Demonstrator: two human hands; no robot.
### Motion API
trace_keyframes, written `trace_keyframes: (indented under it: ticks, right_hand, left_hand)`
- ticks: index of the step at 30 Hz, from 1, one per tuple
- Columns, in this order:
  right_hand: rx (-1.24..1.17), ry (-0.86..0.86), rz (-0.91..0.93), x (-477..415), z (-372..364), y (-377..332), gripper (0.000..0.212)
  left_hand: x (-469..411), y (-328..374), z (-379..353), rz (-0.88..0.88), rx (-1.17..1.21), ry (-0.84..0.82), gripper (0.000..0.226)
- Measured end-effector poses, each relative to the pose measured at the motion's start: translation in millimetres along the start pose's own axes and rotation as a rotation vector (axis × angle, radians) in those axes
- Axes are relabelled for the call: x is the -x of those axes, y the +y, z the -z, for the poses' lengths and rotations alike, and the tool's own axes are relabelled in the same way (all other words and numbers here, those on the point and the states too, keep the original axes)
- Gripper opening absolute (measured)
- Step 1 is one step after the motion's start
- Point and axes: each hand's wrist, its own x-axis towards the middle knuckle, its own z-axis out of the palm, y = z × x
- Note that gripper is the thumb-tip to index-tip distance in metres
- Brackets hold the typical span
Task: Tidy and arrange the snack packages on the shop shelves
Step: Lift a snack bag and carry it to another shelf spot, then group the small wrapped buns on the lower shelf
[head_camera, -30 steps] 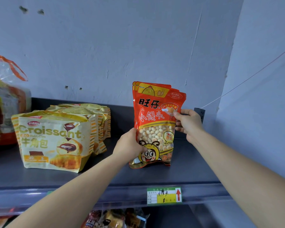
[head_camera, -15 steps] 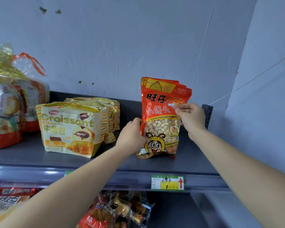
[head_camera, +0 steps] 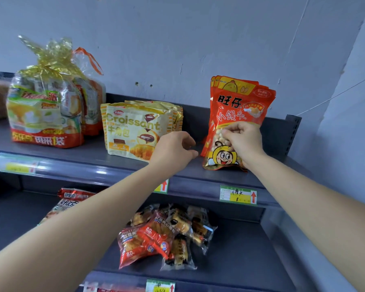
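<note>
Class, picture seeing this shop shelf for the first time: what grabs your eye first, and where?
The red snack bags stand at the right end of the upper shelf, the right hand against the front one. Left of them sit yellow croissant bags, and a gold-ribboned bundle stands farthest left.

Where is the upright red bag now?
Head view: the red bag stands at the right end of the upper shelf, right of the Croissant packs, behind the right hand.

Wall [head_camera: 177,39]: pale blue-grey plaster straight ahead of me, scuffed, with small dark holes [head_camera: 137,83].
Side wall [head_camera: 356,133]: meets it in a corner on my right.
Wire [head_camera: 335,97]: thin, slanting up across that side wall.
Price tag [head_camera: 238,194]: green and yellow, red arrow; I can't read the handwriting.
</note>
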Motion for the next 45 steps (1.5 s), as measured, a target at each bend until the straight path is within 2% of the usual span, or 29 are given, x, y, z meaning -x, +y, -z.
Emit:
trace_keyframes:
  ticks: [4, 14, 22, 29, 33, 37, 41, 45]
  right_hand:
    - [-0.002, -0.027, -0.005, 40.4, -13.1, -9.0, 0.017]
    - [0.081, 0.046, 0.024, 160.7, -35.5, -16.0, 0.017]
    - [0.184, -0.075, -0.147, 224.8, -62.0, 39.5, 0.019]
    - [0.250, -0.175, -0.354, 232.4, -89.2, 113.1, 0.017]
    - [0.260, -0.217, -0.447, 224.3, -104.2, 156.6, 0.011]
    - [0.240, -0.344, -0.517, 211.8, -127.5, 194.2, 0.002]
    - [0.200, -0.402, -0.579, 202.6, -156.0, 216.6, 0.031]
    - [0.168, -0.385, -0.693, 191.5, -184.8, 229.4, 0.047]
  left_hand:
    - [29.7, -10.9, 19.1, -0.010, 0.047, 0.004, 0.010]
    - [124.1, -62.6, 48.8, 0.060, 0.066, -0.149, 0.006]
    - [170.8, -131.5, 22.3, 0.273, 0.029, -0.302, 0.009]
    - [178.9, -187.9, -20.2, 0.440, -0.028, -0.367, 0.008]
    - [172.9, -213.1, -49.9, 0.511, -0.057, -0.390, 0.028]
    - [162.4, -230.4, -81.1, 0.554, -0.085, -0.364, 0.050]
    - [146.7, -250.5, -107.8, 0.541, -0.158, -0.350, 0.063]
    - [128.3, -273.8, -124.0, 0.590, -0.344, -0.454, 0.063]
